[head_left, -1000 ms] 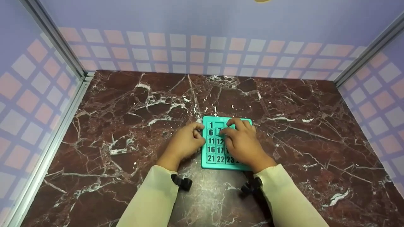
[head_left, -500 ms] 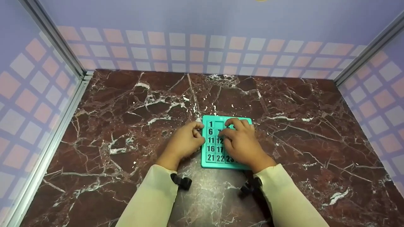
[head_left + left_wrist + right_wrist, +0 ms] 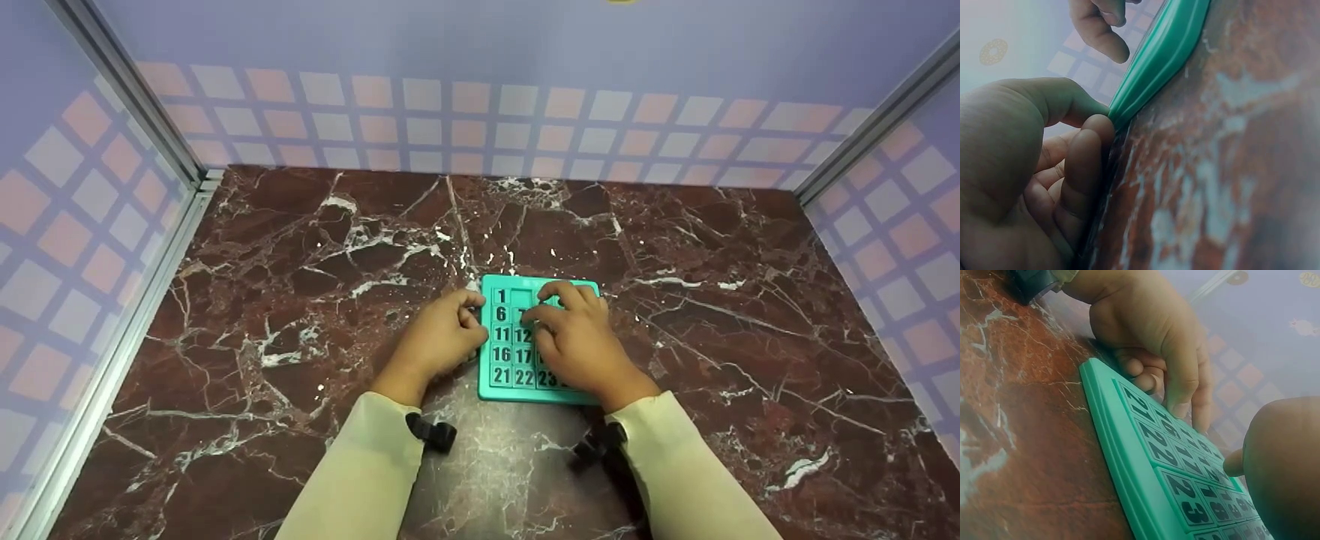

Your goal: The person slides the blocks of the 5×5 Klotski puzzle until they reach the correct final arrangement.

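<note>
A turquoise number slide puzzle lies flat on the table, its dark numerals in rows. One slot in the top row, beside tile 1, holds no tile. My left hand grips the puzzle's left edge; the left wrist view shows thumb and fingertips at the turquoise rim. Over the right side is my right hand, fingers bent, one digit's tip at tile 7. It hides most right-hand tiles. In the right wrist view, tiles 21, 22 and 23 are readable.
The table is dark red marble with white veins. Purple walls with pink and white squares enclose it at the back and sides. A black wrist camera sits on the left wrist, another on the right.
Both hands and the puzzle stay almost in place. Any shift of tile 7 under the right hand is too small to tell.
</note>
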Demonstrator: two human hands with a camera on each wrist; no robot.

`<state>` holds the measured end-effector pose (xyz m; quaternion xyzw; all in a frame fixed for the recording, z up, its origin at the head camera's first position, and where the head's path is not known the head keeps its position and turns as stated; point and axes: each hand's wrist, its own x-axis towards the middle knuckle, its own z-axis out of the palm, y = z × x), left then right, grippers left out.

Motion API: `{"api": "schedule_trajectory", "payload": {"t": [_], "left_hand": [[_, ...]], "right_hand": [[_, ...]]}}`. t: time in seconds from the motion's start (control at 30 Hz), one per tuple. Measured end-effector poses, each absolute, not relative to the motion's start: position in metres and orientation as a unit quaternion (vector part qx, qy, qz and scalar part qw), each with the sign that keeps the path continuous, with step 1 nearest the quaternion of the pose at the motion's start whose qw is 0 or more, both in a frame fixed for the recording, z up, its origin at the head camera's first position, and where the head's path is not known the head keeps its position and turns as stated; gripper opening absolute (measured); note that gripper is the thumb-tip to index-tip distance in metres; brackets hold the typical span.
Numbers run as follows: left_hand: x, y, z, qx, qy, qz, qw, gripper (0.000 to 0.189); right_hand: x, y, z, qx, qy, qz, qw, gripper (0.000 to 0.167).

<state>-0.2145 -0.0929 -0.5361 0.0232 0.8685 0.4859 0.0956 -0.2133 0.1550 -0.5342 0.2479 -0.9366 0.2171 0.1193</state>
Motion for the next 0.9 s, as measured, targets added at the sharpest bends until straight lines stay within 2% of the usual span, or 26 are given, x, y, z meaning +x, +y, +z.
{"api": "schedule_trajectory", "payload": {"t": [0.57,0.9], "left_hand": [[-0.214,-0.093,-0.536,0.03,0.863,0.495,0.098,0.054],[-0.213,-0.092,-0.535,0.022,0.856,0.505,0.106,0.054]], "right_hand": [[-0.221,0.167,-0.537,0.173,-0.951,0.214,0.14,0.032],[-0.221,0.168,-0.54,0.167,-0.955,0.212,0.122,0.032]]}}
